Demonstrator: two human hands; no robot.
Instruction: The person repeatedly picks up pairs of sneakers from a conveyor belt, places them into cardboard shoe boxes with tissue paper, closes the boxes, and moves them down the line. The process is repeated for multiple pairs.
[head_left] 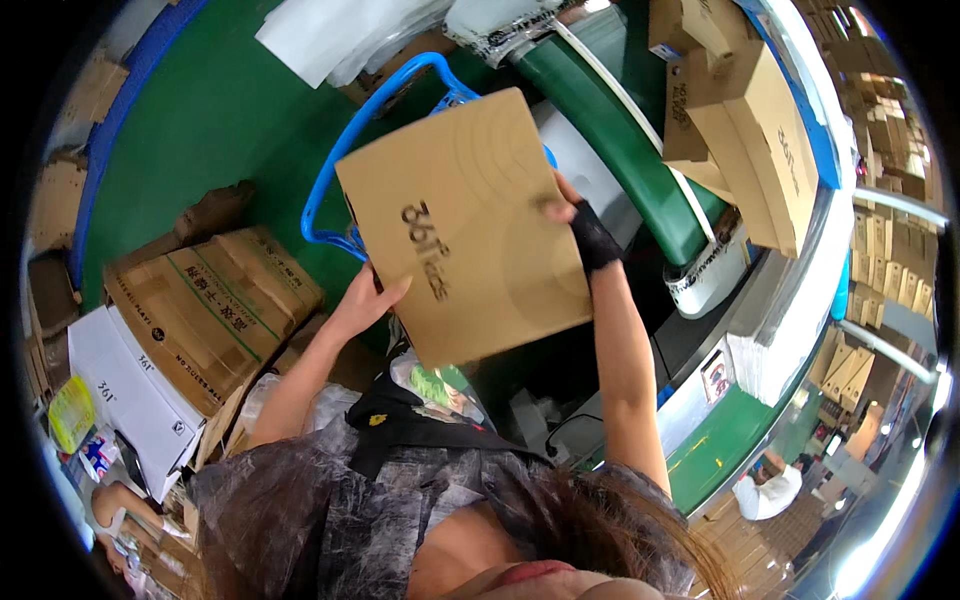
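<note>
A brown cardboard shoebox [480,210] is held tilted in front of me, its large printed face turned up. My left hand [372,300] grips its lower left edge, thumb on top and the other fingers hidden behind. On the opposite side my right hand [578,218], in a black fingerless glove or wrap, clasps the right edge; its fingers are slightly blurred. Behind the box shows a blue plastic handle or frame [318,200], mostly covered by the cardboard. The box's underside is out of sight.
A green conveyor belt [620,150] runs at the upper right, with more shoeboxes [760,150] stacked beside it. Large brown cartons [215,310] and a white box [130,400] stand at the left. White plastic sheeting [340,40] lies at the top. Another person [768,488] is at the far lower right.
</note>
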